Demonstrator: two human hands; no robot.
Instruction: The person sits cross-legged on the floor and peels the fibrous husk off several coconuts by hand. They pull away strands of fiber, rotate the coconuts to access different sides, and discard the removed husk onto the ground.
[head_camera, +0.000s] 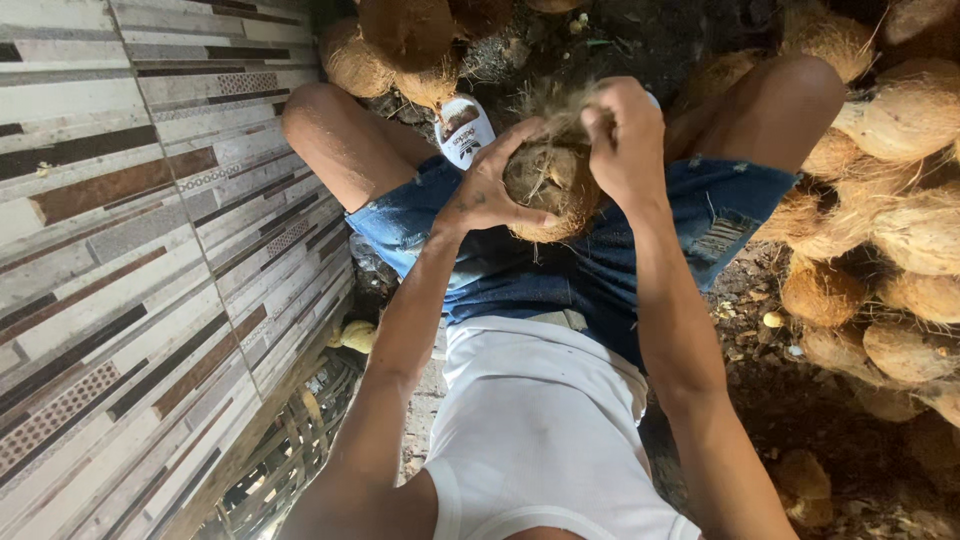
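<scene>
- Coconut, brown and shaggy with husk fibre, sits between the person's knees, over the lap of the blue denim shorts, held up off the ground by both hands.
- Left hand cups the nut from its left side, fingers spread and pressed against the husk, thumb reaching under toward the lower edge.
- Right hand is closed tight at the top of the nut, fingers pinched together on a tuft of loose fibre that stands up from the crown.
- Judging by its look, the nut is heavy for its size and hard inside; the outer husk is rough, dry and stringy, so it should not slip, though strands may tear away instead of bearing load.
- Best hold seems to be a wide cupping grip around the round body, not the fibres.
- Heaps of other husked coconuts lie along the right edge of the dirt ground and beyond the knees; a tiled wall rises on the left.
</scene>
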